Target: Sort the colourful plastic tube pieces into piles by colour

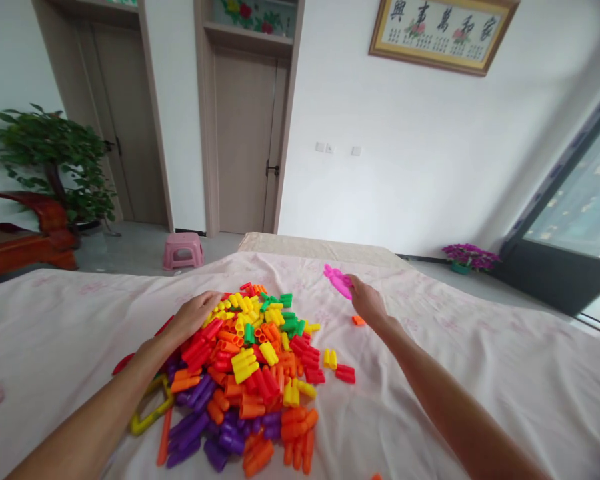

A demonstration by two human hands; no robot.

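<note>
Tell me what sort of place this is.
Probably a room in a home, perhaps a living room: framed calligraphy hangs on the wall, and a leafy plant and wooden furniture stand at the left.

It's a home, a living room by the look of it! Two doors (245, 140) stand far left, a leafy potted plant (55, 163) beside red-brown wooden furniture (23, 247), a pink stool (183, 251) on the floor (135, 250). Far right, framed calligraphy (444, 33) hangs on a white wall (405, 187), purple flowers (471, 257) below, and near us spreads a pale flowered cloth (505, 360).
</note>
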